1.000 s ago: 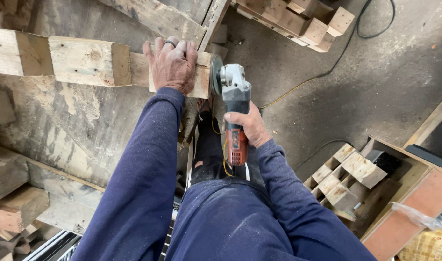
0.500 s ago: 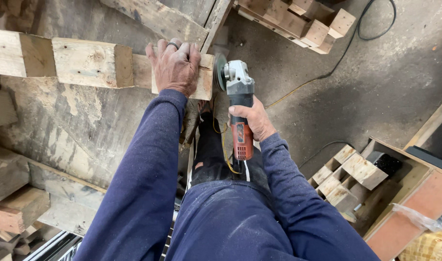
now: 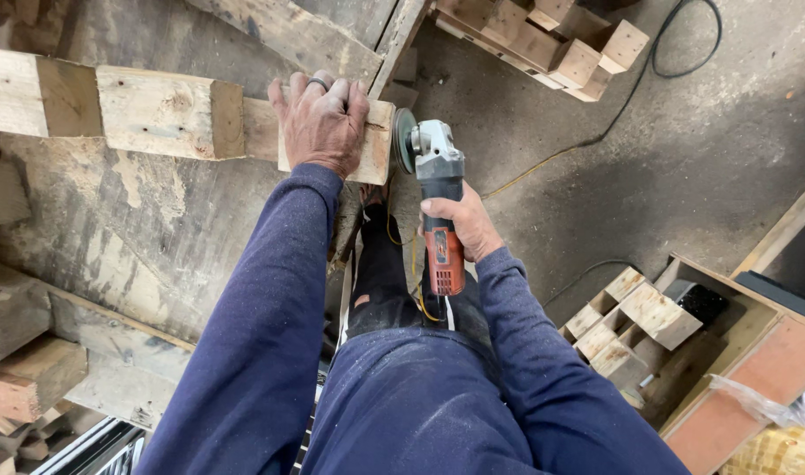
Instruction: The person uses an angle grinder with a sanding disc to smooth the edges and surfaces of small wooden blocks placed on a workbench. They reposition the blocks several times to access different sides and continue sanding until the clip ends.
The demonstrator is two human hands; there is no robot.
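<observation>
Left hand (image 3: pixel 322 123): fingers pressed flat over the end block of the pallet piece (image 3: pixel 169 114), a ring on one finger.
Right hand (image 3: pixel 460 224): fingers clenched around the angle grinder (image 3: pixel 438 207).
Grinder disc (image 3: pixel 404 141): just beside the block's end, right of the left fingers; perhaps touching, unclear.
Concrete floor (image 3: pixel 684 167): below.

Grinder (image 3: pixel 438 189) right of plank end (image 3: pixel 376 141)

Left hand (image 3: pixel 321 123) presses wooden beam (image 3: pixel 169 113); right hand (image 3: pixel 460 224) grips angle grinder (image 3: pixel 438 202).
</observation>
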